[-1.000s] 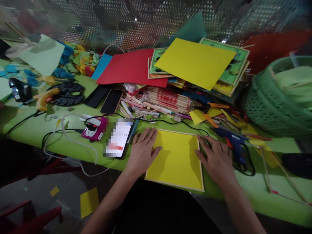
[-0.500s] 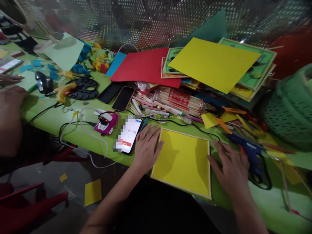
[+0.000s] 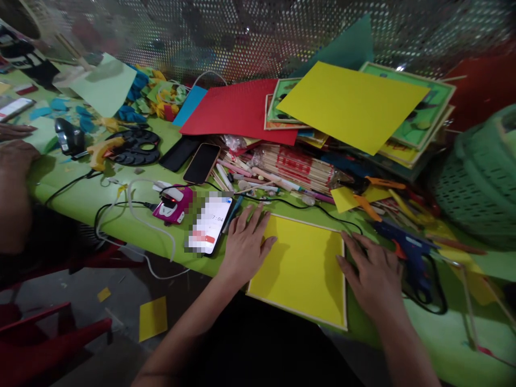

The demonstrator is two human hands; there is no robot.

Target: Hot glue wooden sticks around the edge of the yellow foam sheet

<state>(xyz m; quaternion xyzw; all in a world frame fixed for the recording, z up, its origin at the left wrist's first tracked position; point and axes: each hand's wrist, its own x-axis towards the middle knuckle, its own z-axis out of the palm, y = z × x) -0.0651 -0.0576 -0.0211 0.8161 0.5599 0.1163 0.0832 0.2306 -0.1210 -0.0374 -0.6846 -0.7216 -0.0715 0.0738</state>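
Note:
A yellow sheet edged with thin wooden strips, a framed panel (image 3: 302,269), lies flat at the table's front edge. My left hand (image 3: 246,242) rests over its left edge, fingers stretched out and spread. At the opposite side, my right hand (image 3: 373,269) lies with open fingers, the thumb and index touching the right strip. Left of my left hand is a lit phone (image 3: 212,226) with a timer, partly blurred out. A blue glue gun (image 3: 407,247) sits just right of my right hand, its cord looping down.
Behind the panel lie bundled wooden sticks (image 3: 294,164), pens, a dark phone (image 3: 201,163) and a red sheet (image 3: 237,110). A yellow sheet (image 3: 355,102) tops stacked framed pictures. A green basket (image 3: 479,183) stands right. A purple power strip (image 3: 175,204) trails cables. Another person's arm (image 3: 16,188) is at left.
My left hand has shifted slightly right, further over the panel's left edge. My right hand has moved in from the table to touch the right strip. The view has shifted a little.

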